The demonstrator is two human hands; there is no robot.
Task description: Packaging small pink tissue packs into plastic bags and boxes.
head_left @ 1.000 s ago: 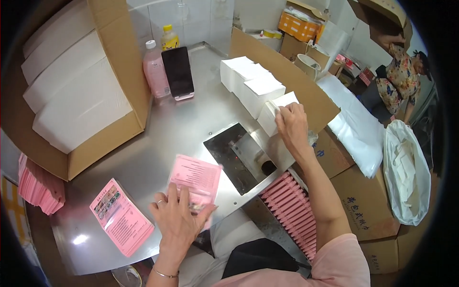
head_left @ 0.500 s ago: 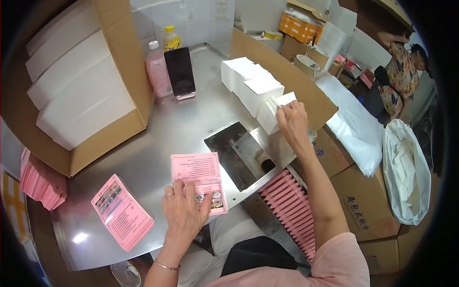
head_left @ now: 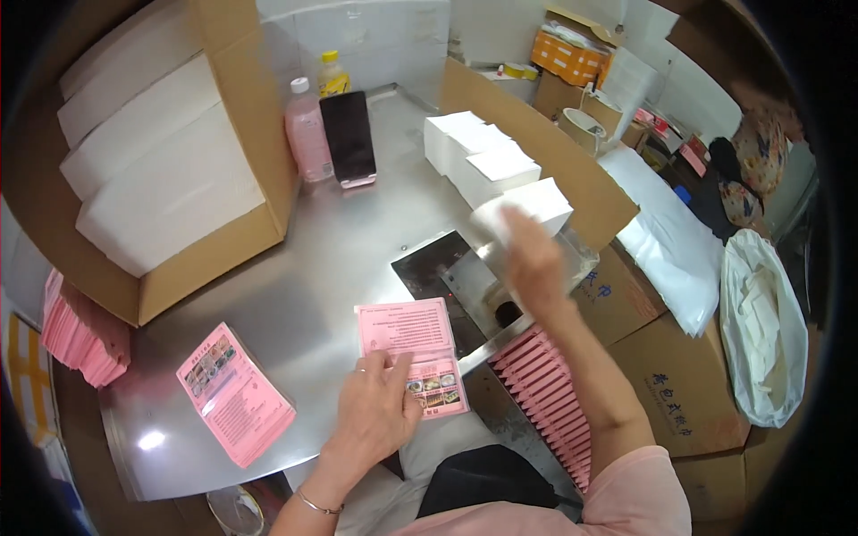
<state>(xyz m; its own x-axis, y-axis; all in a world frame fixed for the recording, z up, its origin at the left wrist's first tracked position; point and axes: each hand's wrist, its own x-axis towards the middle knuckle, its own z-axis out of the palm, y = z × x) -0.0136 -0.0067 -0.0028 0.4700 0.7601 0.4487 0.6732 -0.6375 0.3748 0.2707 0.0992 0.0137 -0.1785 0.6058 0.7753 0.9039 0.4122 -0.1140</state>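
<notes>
A pink printed paper wrapper point(head_left: 407, 327) lies by the table's near edge, its lower part covered with small food pictures. My left hand point(head_left: 375, 413) rests on it from above, fingers laid on its middle and thumb apart. Blurred by motion, my right hand point(head_left: 536, 268) is closed on a white paper napkin point(head_left: 490, 216), just in front of the nearest stack of white napkins point(head_left: 536, 202). More napkin stacks point(head_left: 474, 147) stand behind that one. To the left of my left hand lies a pile of pink wrappers point(head_left: 237, 397).
A rectangular opening point(head_left: 438, 268) cuts into the metal table point(head_left: 331, 241). Pink packets point(head_left: 545, 393) stand in a row below it. A phone point(head_left: 349, 138) and bottles point(head_left: 308, 134) are at the back. An open carton point(head_left: 214, 277) holds white bundles. Another person point(head_left: 760, 161) is far right.
My right hand has drawn back from the nearest napkin stack with a napkin. My left hand and the pink wrapper have shifted right, nearer the opening. The view has turned slightly.
</notes>
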